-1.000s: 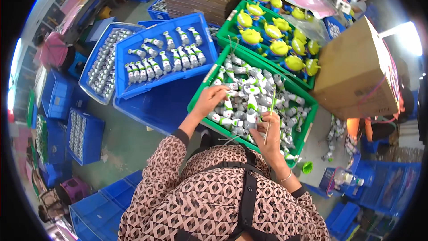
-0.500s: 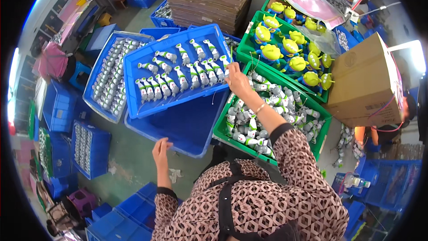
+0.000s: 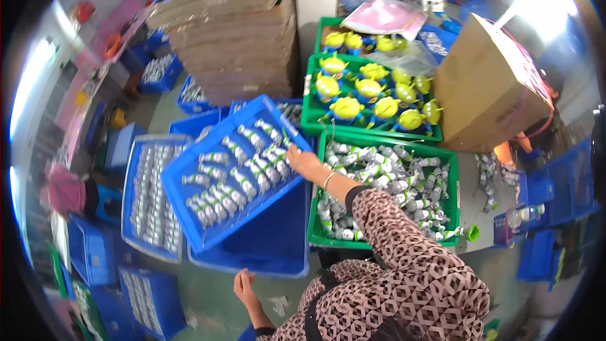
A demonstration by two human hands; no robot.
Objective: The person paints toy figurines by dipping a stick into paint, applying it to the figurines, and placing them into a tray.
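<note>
My right hand [image 3: 304, 162] reaches over the right edge of a tilted blue tray [image 3: 189, 230], its fingers bent around a white, green and grey toy limb at the end of a row; the fingers partly hide it. Rows of similar toy limbs [image 3: 244, 182] lie side by side in that tray. My left hand [image 3: 245, 285] hangs lower down, in front of a blue crate [image 3: 271, 249] under the tray. It is empty, with its fingers loosely bent and apart. A green crate [image 3: 314, 215] to the right holds a loose heap of toy limbs [image 3: 385, 180].
Behind the heap, a green crate [image 3: 309, 104] carries several yellow-green toy figures [image 3: 369, 90]. A cardboard box [image 3: 483, 85] stands at the right, and stacked cardboard [image 3: 233, 38] at the back. Left of the tray is another crate [image 3: 129, 215] filled with toy limbs. A person [image 3: 66, 192] sits farther left.
The view has turned, so the crates appear shifted and rotated. My right hand stays at the tray's right end, its fingers now farther in over the toy limbs. My left hand remains low and empty.
</note>
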